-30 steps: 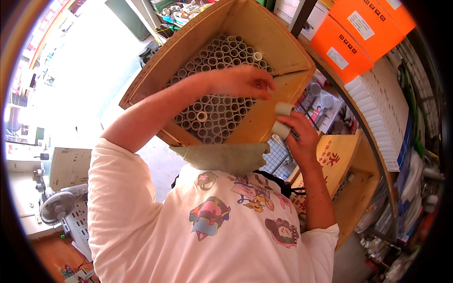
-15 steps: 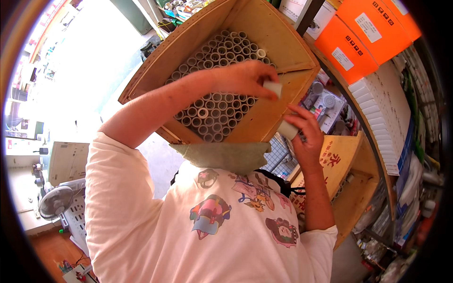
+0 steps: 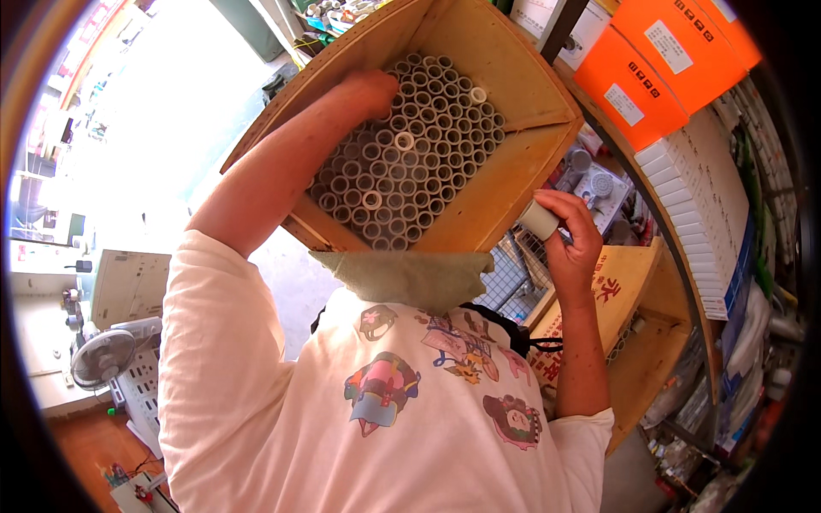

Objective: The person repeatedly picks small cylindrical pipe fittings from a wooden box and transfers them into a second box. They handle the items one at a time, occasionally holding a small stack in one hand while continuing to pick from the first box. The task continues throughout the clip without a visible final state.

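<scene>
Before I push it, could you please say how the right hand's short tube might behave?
The short tube would probably roll on its rounded side. It seems stiff, showing no dent as the right hand holds it. It may be light, as similar tubes in the wooden box look hollow.

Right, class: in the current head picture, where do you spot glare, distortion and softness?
Head view: glare washes out the ground at upper left; head view: the wooden box has bowed edges, and the picture's corners go black; head view: clutter near the right rim looks soft, while the right hand and its pale tube read more clearly.
</scene>
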